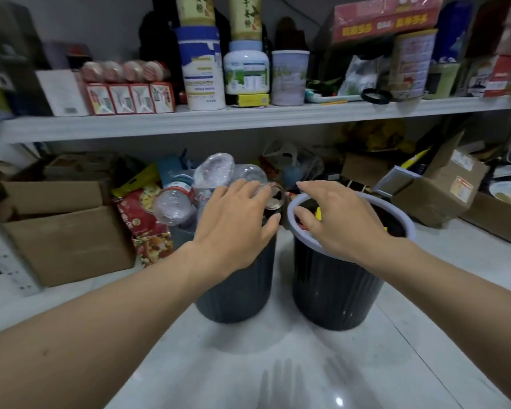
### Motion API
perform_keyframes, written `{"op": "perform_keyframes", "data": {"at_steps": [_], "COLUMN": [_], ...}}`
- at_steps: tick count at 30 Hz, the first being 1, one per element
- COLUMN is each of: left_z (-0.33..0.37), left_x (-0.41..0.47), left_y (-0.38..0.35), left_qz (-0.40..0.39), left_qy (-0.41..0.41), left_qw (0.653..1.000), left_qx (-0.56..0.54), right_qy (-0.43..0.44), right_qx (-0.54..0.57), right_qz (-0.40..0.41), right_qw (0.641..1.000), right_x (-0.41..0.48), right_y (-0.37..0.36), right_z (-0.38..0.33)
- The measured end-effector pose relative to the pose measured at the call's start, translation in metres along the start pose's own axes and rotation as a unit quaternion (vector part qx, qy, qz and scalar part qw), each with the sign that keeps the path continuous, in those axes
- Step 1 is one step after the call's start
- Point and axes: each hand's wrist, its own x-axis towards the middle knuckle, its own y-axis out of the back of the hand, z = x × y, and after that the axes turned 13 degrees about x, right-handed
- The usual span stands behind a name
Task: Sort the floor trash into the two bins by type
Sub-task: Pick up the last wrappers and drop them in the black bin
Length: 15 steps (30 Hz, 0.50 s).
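Head view, read from the left: cardboard boxes (68, 240) stood left of the left bin (236, 296), with a red snack bag (143, 219) between them and it. Clear bottles (171, 206) were heaped above the left bin's rim, a can (275, 197) at the heap's right edge, so this bin likely took the recyclables. The left hand (236, 219) lay open over that heap, fingers spread, fingertips at the can. It probably steadied the overfull pile, though I could not tell whether it pressed.

Just right of the left bin stood the right bin (337, 290), pale-rimmed, holding dark scraps and wrappers, seemingly the other type. The right hand (334, 219) hovered open above its rim, fingers loosely bent, gripping nothing seen, perhaps to tamp the contents. Sorting looked close to finished.

Above the left bin, the shelf (248, 116) carried jars and cartons. Their labels bore Chinese characters too blurred to read, as was the bag's print.
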Motion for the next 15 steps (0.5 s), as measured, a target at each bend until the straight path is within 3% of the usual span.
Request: {"op": "perform_keyframes", "data": {"at_steps": [15], "left_z": [-0.166], "left_x": [-0.115], "left_y": [0.043], "left_qz": [-0.069], "left_qy": [0.149], "left_qw": [0.977], "left_qx": [0.135], "right_qy": [0.102], "right_qx": [-0.004], "right_qz": [-0.055], "right_qw": [0.993], "right_x": [0.026], "right_y": [-0.083], "right_z": [-0.182]}}
